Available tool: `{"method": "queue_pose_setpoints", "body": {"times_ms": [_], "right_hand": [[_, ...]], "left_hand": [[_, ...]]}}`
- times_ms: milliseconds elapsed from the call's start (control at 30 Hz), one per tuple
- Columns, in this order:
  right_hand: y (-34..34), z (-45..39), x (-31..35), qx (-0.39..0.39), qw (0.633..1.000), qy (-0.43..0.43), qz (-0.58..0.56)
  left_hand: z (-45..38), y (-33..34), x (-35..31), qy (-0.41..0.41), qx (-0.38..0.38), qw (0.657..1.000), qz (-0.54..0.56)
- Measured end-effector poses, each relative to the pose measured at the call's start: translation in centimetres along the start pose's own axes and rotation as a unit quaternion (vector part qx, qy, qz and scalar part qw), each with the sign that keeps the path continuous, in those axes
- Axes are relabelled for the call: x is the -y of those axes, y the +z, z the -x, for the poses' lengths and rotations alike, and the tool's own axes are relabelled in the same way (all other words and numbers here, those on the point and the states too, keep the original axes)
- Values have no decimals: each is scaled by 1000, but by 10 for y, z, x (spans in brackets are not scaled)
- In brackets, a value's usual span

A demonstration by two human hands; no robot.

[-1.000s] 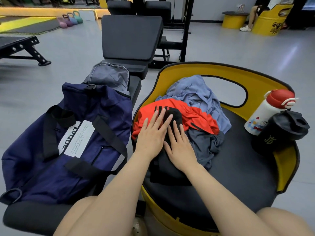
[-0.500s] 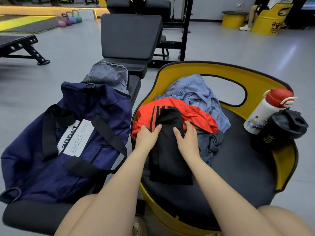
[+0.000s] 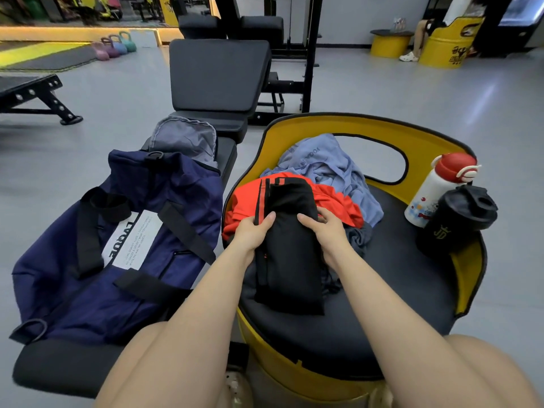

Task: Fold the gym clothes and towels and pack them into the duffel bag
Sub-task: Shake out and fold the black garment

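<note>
A folded black garment (image 3: 290,254) with red side stripes lies lengthwise on the black seat of a yellow barrel chair (image 3: 382,290). My left hand (image 3: 253,231) grips its left edge, thumb on top. My right hand (image 3: 323,231) grips its right edge the same way. Behind it lie a crumpled red shirt (image 3: 329,201), a light blue cloth (image 3: 332,166) and a dark grey garment (image 3: 357,237). The navy duffel bag (image 3: 112,260) rests on a black bench to the left, its grey-lined mouth (image 3: 182,139) open at the far end.
A white bottle with a red cap (image 3: 435,189) and a black shaker cup (image 3: 459,219) stand on the chair's right side. An upright bench backrest (image 3: 217,75) rises behind the bag. Kettlebells (image 3: 114,48) line the far left floor. A person's legs (image 3: 418,39) show far right.
My hands lay flat, pressing on the black garment; they then slid apart to its two sides and now grip its edges. The garment looks narrower and neater.
</note>
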State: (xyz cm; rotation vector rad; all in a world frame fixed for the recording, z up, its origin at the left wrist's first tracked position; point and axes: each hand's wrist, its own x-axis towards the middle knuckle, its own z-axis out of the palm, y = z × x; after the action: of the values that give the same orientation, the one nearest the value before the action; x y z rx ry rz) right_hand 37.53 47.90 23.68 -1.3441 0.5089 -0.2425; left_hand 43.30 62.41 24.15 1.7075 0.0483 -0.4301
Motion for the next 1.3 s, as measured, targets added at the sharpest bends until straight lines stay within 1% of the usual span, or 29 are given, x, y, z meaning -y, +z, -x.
{"method": "queue_pose_setpoints", "body": {"times_ms": [67, 167, 267, 367, 533, 667, 800, 933, 1067, 1133, 1233, 1300], "right_hand": [[-11, 7, 7, 11, 1000, 2, -29], [-32, 20, 20, 15, 999, 4, -39], [-57, 31, 31, 7, 999, 3, -33], [-85, 41, 35, -24, 999, 5, -26], [-129, 58, 39, -88, 996, 15, -26], [-158, 61, 34, -138, 990, 32, -20], [-184, 56, 21, -197, 978, 50, 37], [-211, 50, 7, -244, 961, 43, 119], [-227, 44, -6, -230, 957, 53, 167], [-231, 40, -9, -207, 951, 33, 226], [-230, 38, -12, -155, 926, -19, 345], [-230, 39, -18, -106, 905, -28, 411]], "left_hand": [[10, 5, -7, -3, 43, 998, 41], [25, 17, -17, 1, 91, 994, 62], [39, 34, -25, 13, 132, 989, 62], [50, 58, -29, 22, 167, 985, 44], [59, 112, -29, 34, 159, 987, -3], [55, 150, -14, 24, 152, 988, -17], [50, 188, 9, -4, 149, 988, -30], [42, 222, 34, -26, 143, 989, -31], [34, 246, 49, -57, 126, 990, -12], [28, 255, 54, -65, 106, 992, -6], [12, 258, 58, -88, 65, 994, 9], [2, 257, 60, -95, 71, 993, -3]]}}
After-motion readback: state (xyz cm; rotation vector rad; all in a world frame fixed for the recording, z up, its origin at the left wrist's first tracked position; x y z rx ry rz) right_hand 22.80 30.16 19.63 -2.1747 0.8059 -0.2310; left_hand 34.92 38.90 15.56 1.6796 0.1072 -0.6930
